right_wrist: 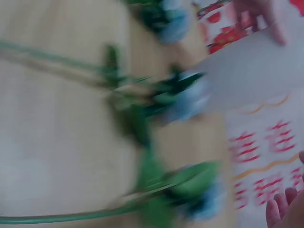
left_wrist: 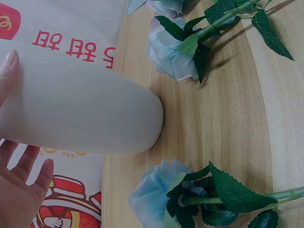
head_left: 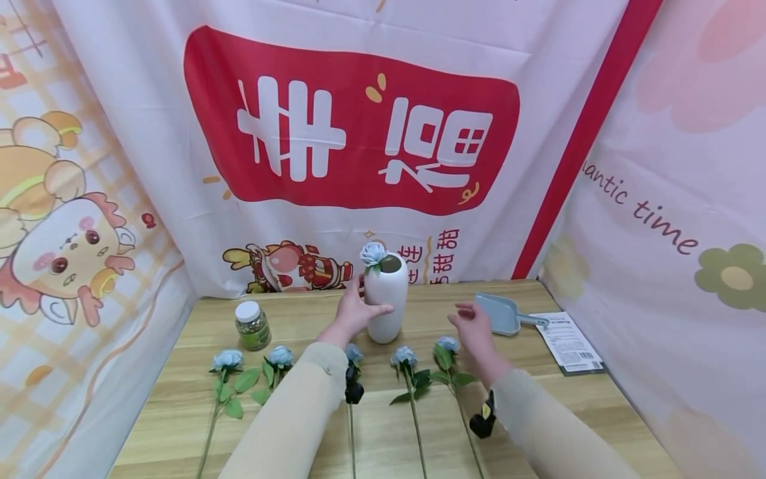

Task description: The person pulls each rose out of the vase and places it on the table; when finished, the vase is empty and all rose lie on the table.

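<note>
A white vase (head_left: 387, 303) stands at the back middle of the table, with a light-blue artificial rose (head_left: 374, 254) leaning at its mouth. My left hand (head_left: 354, 315) grips the vase's side; in the left wrist view the thumb lies on one side of it and the other fingers on the opposite side. To the right, my right hand (head_left: 474, 332) hovers with loosely bent fingers, holding nothing, near another blue rose (head_left: 447, 344) and the dustpan. More blue roses, one right below the vase (head_left: 404, 357) and one farther left (head_left: 228, 360), lie with stems toward me. The right wrist view is blurred.
A small clear jar (head_left: 253, 327) with a white lid and green contents stands at the left. At the back right lie a grey-blue dustpan (head_left: 505, 315) and a printed packet (head_left: 568, 340). Printed cloth (head_left: 353, 126) hangs around the wooden table (head_left: 383, 426).
</note>
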`<state>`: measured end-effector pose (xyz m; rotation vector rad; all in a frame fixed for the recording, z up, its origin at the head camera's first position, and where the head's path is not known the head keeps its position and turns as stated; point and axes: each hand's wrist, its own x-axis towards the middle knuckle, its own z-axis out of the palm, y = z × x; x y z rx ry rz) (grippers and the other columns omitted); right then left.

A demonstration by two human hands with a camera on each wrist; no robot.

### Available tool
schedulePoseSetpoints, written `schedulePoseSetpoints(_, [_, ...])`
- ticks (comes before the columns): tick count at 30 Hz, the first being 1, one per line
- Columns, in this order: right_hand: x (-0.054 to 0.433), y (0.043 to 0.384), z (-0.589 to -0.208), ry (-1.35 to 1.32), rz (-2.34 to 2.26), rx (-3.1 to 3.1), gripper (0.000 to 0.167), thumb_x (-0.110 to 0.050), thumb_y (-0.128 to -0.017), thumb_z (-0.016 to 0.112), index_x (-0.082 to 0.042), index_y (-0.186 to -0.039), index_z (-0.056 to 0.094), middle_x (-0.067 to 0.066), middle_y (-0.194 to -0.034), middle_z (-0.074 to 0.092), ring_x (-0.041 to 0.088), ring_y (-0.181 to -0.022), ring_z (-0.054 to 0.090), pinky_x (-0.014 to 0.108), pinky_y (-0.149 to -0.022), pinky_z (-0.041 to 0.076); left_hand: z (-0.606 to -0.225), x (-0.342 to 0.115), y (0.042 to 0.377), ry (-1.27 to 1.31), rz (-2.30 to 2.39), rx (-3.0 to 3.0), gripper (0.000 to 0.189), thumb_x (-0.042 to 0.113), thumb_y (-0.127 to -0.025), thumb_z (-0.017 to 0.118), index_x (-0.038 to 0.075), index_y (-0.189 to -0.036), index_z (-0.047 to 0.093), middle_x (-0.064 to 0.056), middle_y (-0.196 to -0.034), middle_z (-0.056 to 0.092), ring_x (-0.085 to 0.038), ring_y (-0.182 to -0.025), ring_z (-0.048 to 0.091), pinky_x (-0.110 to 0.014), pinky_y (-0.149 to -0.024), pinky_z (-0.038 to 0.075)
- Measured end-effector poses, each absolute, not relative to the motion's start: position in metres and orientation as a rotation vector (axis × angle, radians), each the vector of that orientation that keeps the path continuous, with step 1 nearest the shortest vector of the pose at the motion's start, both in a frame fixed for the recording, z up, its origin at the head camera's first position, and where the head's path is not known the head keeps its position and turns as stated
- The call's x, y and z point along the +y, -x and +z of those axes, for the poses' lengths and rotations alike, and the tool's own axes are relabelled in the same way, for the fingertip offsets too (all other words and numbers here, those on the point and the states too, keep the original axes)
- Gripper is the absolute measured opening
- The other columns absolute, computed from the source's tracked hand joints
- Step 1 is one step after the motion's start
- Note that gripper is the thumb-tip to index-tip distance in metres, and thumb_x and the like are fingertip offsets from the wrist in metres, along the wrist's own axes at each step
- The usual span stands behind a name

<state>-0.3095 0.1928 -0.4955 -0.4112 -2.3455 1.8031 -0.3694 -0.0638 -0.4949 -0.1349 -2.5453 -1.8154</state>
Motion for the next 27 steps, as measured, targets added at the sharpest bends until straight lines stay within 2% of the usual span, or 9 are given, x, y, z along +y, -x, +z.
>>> schedulePoseSetpoints(6, [0.163,0.344,-0.433,0.181,1.785,-2.377,0.030,-0.011,-0.091,0.069,-0.004,-0.120,0.063,0.015,-0.118,0.061,0.027,-0.106,0.055,0.041,-0.092,0.048,-0.494,-0.065,0.369,0.126,-1.826,-2.551,0.101,0.033,-0.064,0.093,0.026,-0.147,0.036,-0.003,-0.147,0.045,-0.030,-0.128,0.048,-0.054,-0.105,0.039])
schedulePoseSetpoints(10, [0.149,0.363,-0.407,0.066,1.783,-2.478,0.034,-0.017,-0.091,0.071,-0.007,-0.123,0.064,0.013,-0.128,0.058,0.029,-0.119,0.052,0.046,-0.098,0.046,-0.494,-0.065,0.370,0.143,-1.838,-2.546,0.103,0.036,-0.063,0.093,0.025,-0.148,0.036,-0.005,-0.147,0.044,-0.030,-0.129,0.047,-0.054,-0.105,0.039])
schedulePoseSetpoints(13, [0.141,0.372,-0.397,-0.019,1.772,-2.587,0.039,-0.023,-0.091,0.072,-0.013,-0.128,0.063,0.009,-0.139,0.053,0.030,-0.131,0.043,0.052,-0.104,0.040,-0.495,-0.066,0.371,0.146,-1.841,-2.549,0.103,0.036,-0.064,0.093,0.024,-0.148,0.035,-0.005,-0.147,0.043,-0.030,-0.129,0.047,-0.054,-0.105,0.040])
schedulePoseSetpoints(16, [0.133,0.377,-0.390,-0.156,1.760,-2.698,0.044,-0.026,-0.091,0.072,-0.017,-0.133,0.062,0.006,-0.144,0.050,0.030,-0.135,0.038,0.056,-0.106,0.036,-0.494,-0.067,0.371,0.152,-1.843,-2.548,0.103,0.035,-0.065,0.093,0.023,-0.149,0.035,-0.005,-0.148,0.043,-0.031,-0.129,0.047,-0.054,-0.104,0.040])
schedulePoseSetpoints(22, [0.119,0.385,-0.384,-0.406,1.682,-2.883,0.048,-0.027,-0.092,0.071,-0.021,-0.138,0.058,0.004,-0.141,0.051,0.029,-0.132,0.042,0.057,-0.103,0.040,-0.492,-0.067,0.370,0.171,-1.826,-2.552,0.100,0.032,-0.067,0.092,0.022,-0.149,0.035,-0.005,-0.147,0.044,-0.030,-0.128,0.048,-0.053,-0.103,0.042])
schedulePoseSetpoints(27, [0.112,0.386,-0.381,-0.542,1.702,-2.919,0.051,-0.018,-0.089,0.074,-0.018,-0.137,0.056,0.007,-0.140,0.049,0.031,-0.132,0.040,0.058,-0.103,0.039,-0.492,-0.067,0.371,0.174,-1.826,-2.555,0.097,0.026,-0.068,0.092,0.024,-0.148,0.037,-0.006,-0.145,0.045,-0.031,-0.128,0.047,-0.052,-0.103,0.042])
